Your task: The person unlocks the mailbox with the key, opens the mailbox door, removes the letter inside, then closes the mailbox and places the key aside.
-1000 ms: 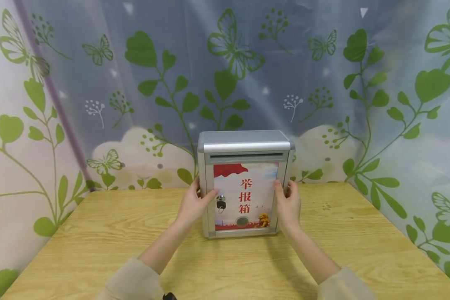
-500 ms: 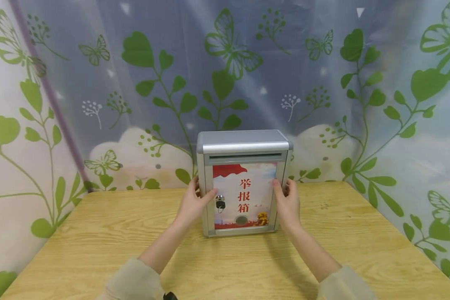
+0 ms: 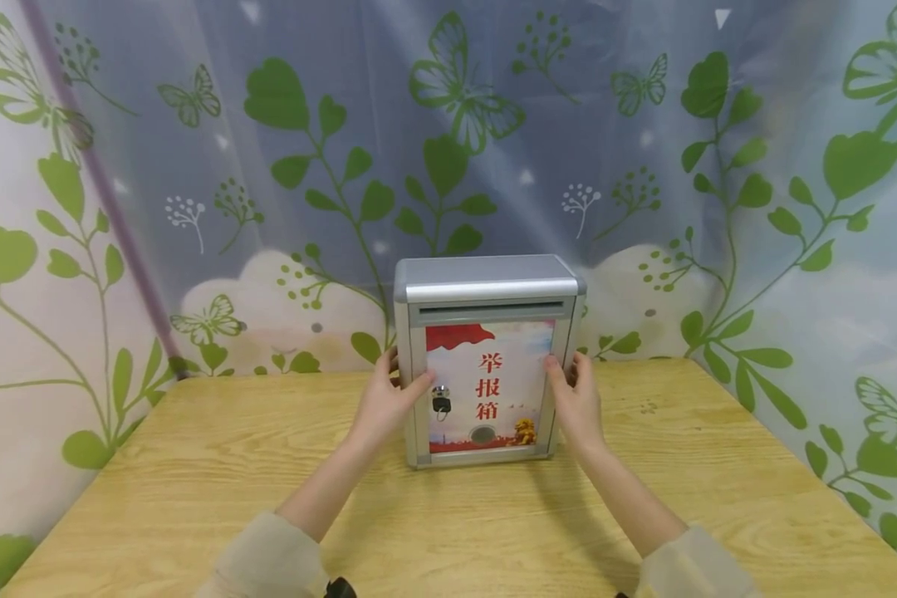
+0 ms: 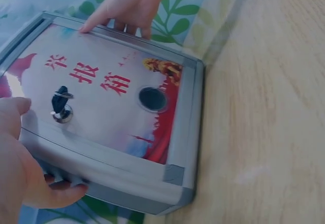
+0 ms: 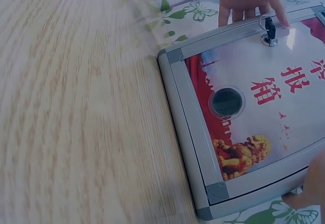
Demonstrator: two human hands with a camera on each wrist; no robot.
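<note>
An upright silver metal report box (image 3: 489, 378) with red Chinese characters on its front panel stands on the wooden table. My left hand (image 3: 384, 404) grips its left side, thumb on the front frame beside the lock and fingers curled behind the edge. On the opposite side my right hand (image 3: 577, 407) holds it, the thumb lying along the front panel's edge. A black-headed key (image 4: 61, 98) with a ring sits in the lock. Below the top lid runs a narrow slot (image 3: 491, 311). A round dark window (image 5: 227, 102) shows low on the panel.
The wood-grain table (image 3: 254, 490) extends around the box on both sides and in front. Behind it hangs a curtain (image 3: 329, 149) printed with green leaves and butterflies, close to the box's back, and it continues along both sides of the table.
</note>
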